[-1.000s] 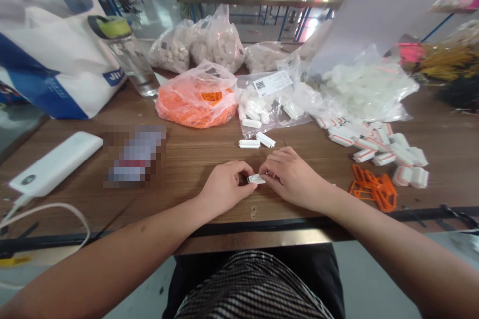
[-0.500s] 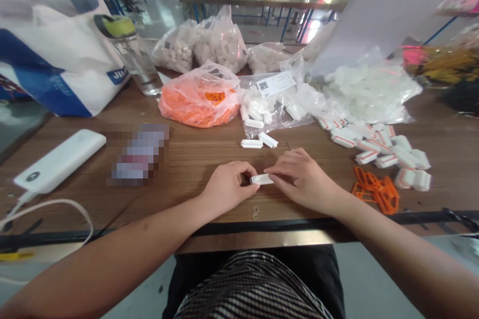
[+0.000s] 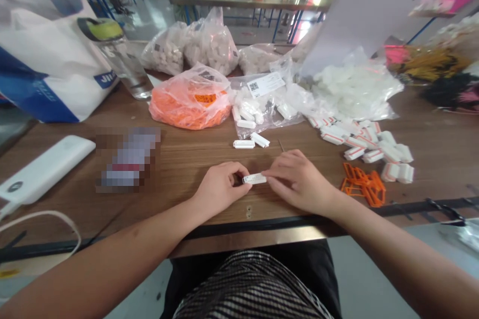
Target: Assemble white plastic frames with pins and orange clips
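Observation:
A small white plastic piece (image 3: 255,179) with tiny marks or holes along its face is held level just above the wooden table. My left hand (image 3: 220,187) pinches its left end between thumb and forefinger. At the right end, my right hand (image 3: 299,182) is closed on it too, thumb below and fingers above. Two similar white pieces, one lying straight (image 3: 244,144) and one slanted (image 3: 260,140), are just beyond my hands. Right of my right hand sits a small heap of orange plastic frames (image 3: 362,184). Behind it are several white pieces with orange edges (image 3: 368,142).
A bag of orange parts (image 3: 189,104) and an open clear bag of white pieces (image 3: 262,104) stand behind. At the left are a bottle (image 3: 125,62), a white power bank (image 3: 48,169) with a cable, and a blurred-out object (image 3: 129,159). Thin stick-like item (image 3: 281,145) near my right fingers.
The whole view has shifted slightly, so things on the table appear farther left. Both hands keep the same grip on the white piece.

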Motion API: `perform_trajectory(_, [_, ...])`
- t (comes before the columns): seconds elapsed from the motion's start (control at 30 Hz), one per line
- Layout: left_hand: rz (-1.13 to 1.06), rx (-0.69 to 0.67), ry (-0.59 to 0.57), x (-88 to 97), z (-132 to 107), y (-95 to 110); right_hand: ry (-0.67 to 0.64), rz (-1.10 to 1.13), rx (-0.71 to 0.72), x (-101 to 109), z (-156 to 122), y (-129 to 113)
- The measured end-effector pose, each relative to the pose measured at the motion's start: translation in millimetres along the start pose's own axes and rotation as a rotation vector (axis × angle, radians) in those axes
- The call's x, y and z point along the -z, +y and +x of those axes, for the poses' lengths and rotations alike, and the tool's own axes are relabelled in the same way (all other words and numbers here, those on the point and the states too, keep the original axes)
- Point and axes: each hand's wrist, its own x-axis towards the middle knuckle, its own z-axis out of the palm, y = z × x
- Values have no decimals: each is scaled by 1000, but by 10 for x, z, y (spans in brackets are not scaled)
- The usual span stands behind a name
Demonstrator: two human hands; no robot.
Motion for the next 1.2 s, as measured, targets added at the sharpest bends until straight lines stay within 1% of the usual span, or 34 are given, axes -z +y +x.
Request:
perform_trajectory(0.03, [1, 0, 1, 1, 1, -5, 25, 27, -85, 70, -63, 79])
perform_trajectory(0.07, [4, 1, 2, 1, 1, -10, 46, 9, -199, 149, -140, 169])
perform_trajectory(0.1, [7, 3, 3, 1, 3, -14, 15, -27, -324, 231, -231, 264])
perform_trajectory(0.17, [12, -1, 1, 0, 6, -22, -119, -141, -574, 384, -430, 449])
perform_trajectory(0.2, [16, -4, -1, -1, 9, -24, -170, -183, -677, 445, -529, 525])
perform_trajectory(0.23, [21, -7, -2, -2, 11, -26, -213, -202, -754, 491, -619, 584])
perform_trajectory(0.27, [27, -11, -1, -2, 14, -26, -246, -199, -797, 521, -694, 624])
perform_trajectory(0.37, [45, -15, -2, -1, 20, -24, -261, -153, -806, 534, -814, 640])
perform_trajectory(0.53, [33, -3, -6, 4, 19, -16, -201, -138, -760, 438, -798, 582])
perform_trajectory(0.67, [19, -1, -5, 10, 17, -20, -170, -115, -702, 363, -847, 648])
perform_trajectory(0.77, [21, -13, -3, 16, 16, -23, -144, -98, -688, 336, -901, 691])
perform_trajectory(0.93, [23, -23, -4, 21, 14, -17, -138, -82, -724, 325, -888, 672])
perform_trajectory(1.1, [22, -28, 0, 16, 15, -14, -164, -57, -821, 311, -847, 690])
perform_trajectory(1.2, [25, -23, 7, 11, 14, -16, -120, -21, -854, 331, -760, 632])
